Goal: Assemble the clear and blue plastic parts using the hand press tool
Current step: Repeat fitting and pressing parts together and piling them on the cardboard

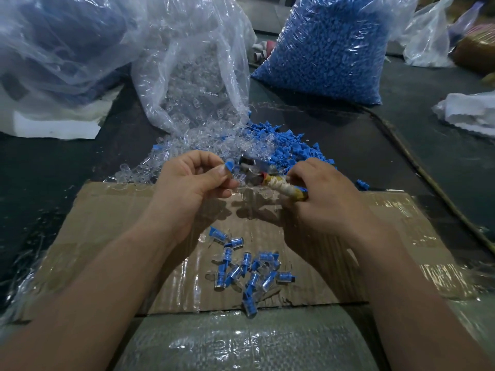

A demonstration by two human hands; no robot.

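Observation:
My left hand (191,180) pinches a small blue plastic part (229,165) between thumb and fingers, held against the metal head of the hand press tool (270,180). My right hand (325,195) grips the tool's handle, which is wrapped in white and yellow tape. Just behind the hands lie a loose pile of clear parts (187,148) and a pile of blue parts (297,148). Several assembled clear-and-blue pieces (247,269) lie scattered on the cardboard sheet (107,226) below my hands.
An open bag of clear parts (192,76) spills toward me. A full bag of blue parts (326,49) stands at the back right, and a large plastic bag (61,44) at the back left. A cable (417,167) runs along the right.

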